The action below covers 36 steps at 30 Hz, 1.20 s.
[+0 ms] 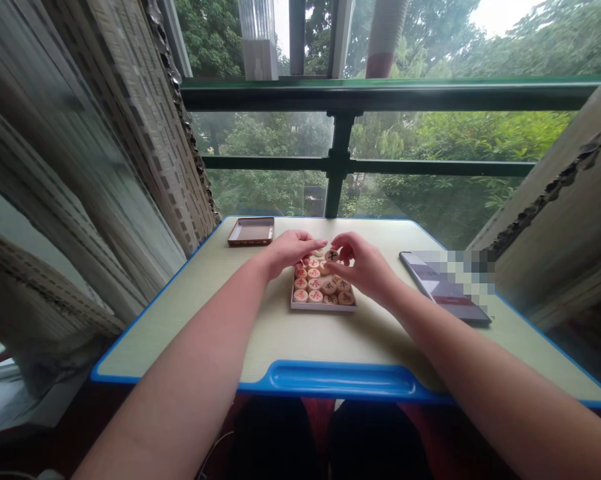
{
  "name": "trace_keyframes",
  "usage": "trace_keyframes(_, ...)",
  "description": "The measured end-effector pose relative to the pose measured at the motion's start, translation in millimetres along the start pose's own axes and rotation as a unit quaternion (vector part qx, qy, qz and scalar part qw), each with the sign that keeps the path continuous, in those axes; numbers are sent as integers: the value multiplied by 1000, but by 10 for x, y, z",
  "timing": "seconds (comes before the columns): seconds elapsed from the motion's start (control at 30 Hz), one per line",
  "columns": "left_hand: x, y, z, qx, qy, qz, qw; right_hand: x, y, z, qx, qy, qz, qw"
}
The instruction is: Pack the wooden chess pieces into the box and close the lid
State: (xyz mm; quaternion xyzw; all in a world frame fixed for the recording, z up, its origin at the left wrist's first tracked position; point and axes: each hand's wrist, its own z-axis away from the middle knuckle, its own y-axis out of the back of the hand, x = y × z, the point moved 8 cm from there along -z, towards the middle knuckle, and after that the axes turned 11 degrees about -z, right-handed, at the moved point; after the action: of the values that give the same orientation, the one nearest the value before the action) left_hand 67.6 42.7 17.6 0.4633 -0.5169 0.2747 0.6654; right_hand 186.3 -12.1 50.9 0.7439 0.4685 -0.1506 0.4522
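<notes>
A shallow box (323, 307) of round wooden Chinese chess pieces sits mid-table, with red-marked pieces (315, 284) on its left and black-marked pieces (345, 298) on its right. Between the thumb and fingers of my right hand (361, 261), a black-marked Chinese chess piece (332, 256) is pinched, tilted towards me above the far part of the box. My left hand (291, 249) is at the box's far left corner, open, with one digit stretched to the right over the pieces. Both hands partly hide the far rows.
An open box lid (251, 231) lies at the table's far left. To the right is a phone-like dark slab (443, 287), partly blurred out. The table (220, 320) has a blue rim and a blue front groove (343, 379). Curtains flank both sides, and a green railing (390, 97) stands behind.
</notes>
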Motion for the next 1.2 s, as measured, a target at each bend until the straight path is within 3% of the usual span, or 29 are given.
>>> trace_keyframes(0.17, 25, -86, 44, -48, -13, 25, 998, 28, 9, 15, 12, -4, 11, 1000)
trace_keyframes(0.3, 16, -92, 37, -51, -21, 20, 998, 19, -19, 17, 0, 14, 10, 1000)
trace_keyframes(0.53, 35, -17, 22, -12, -22, 40, 999, -3, -8, 9, -12, 38, 10, 999)
trace_keyframes(0.93, 80, -75, 38, -57, -63, 84, 993, 10, 71, 1, 18, 32, 46, 998)
trace_keyframes(1.2, -23, -41, 18, -50, -25, 11, 998, -24, -7, 16, -38, 69, -6, 997)
